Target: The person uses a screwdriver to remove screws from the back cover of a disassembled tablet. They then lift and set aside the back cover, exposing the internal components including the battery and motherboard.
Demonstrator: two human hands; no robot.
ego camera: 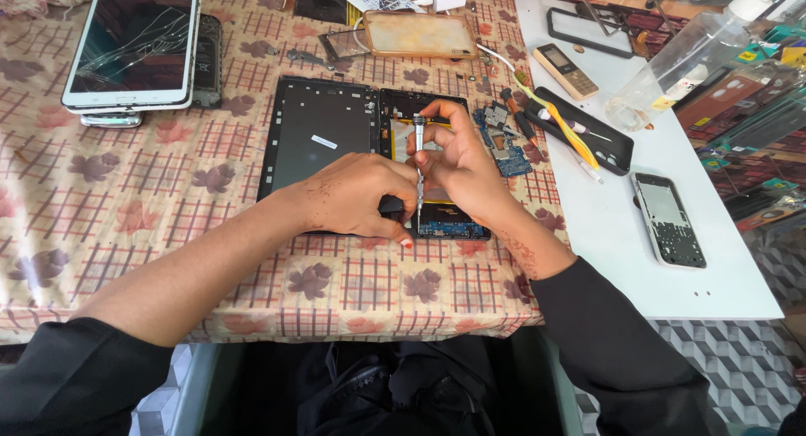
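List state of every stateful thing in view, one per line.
White tablet: screen cracked, dark.
Opened tablet: back off, circuit board exposed.
Screwdriver: upright, tip down on the opened tablet.
Right hand: gripping screwdriver.
Left hand: pressing on the opened tablet.
Bar phone: lying face up.

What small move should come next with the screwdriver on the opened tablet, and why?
Probably keep twisting it in place. The right hand holds the screwdriver upright, tip down near the circuit board at the tablet's lower edge, while the left hand steadies it.
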